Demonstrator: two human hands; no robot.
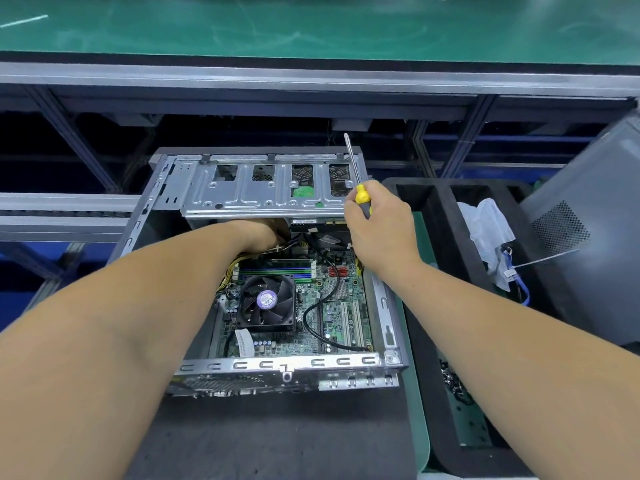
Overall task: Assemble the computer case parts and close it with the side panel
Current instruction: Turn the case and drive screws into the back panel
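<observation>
Case (221, 363) lies open at centre, side panel (588, 244) leaning at 3 o'clock. Left hand (266, 235) reaches under the drive cage (266, 188), fingers hidden; right hand (379, 230) grasps the screwdriver (356, 181), tip up. Internal assembly seems underway; next, probably seating the cage.

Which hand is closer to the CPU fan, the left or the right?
The left. The left hand reaches under the drive cage, just beyond the CPU fan. The right hand grips the screwdriver farther off, up and right.

The computer case (270, 271) lies left of the foam tray (433, 306), side panel (588, 254) farther right.
</observation>
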